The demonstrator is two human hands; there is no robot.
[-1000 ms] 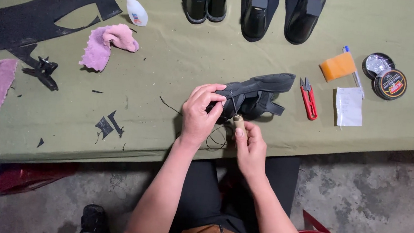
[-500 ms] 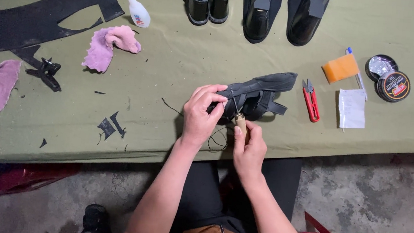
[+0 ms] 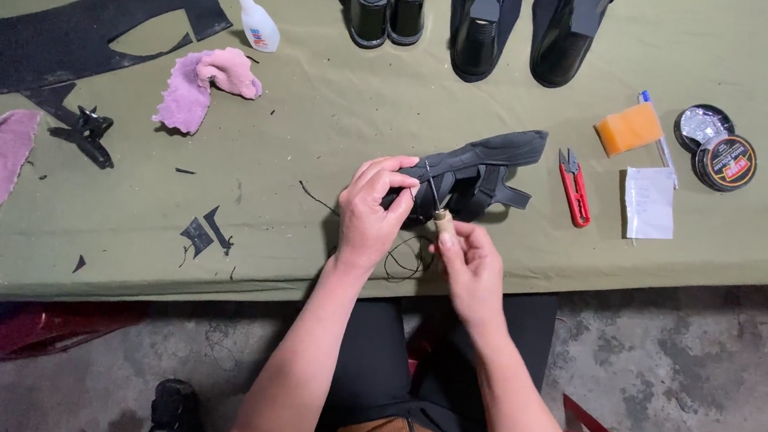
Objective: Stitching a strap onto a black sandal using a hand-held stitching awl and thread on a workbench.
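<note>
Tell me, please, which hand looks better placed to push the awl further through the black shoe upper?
Probably the right hand: it already grips the wooden-handled awl, whose metal tip points into the black shoe upper. The left hand is pinching the upper's edge, steadying it on the green table.

Black block-heeled shoes [image 3: 476, 16]: four
Pink fabric scraps [image 3: 203, 84]: two
Round shallow tins [image 3: 716, 148]: two
Red thread snips [image 3: 574, 186]: one
White glue bottle [image 3: 255, 18]: one
</note>
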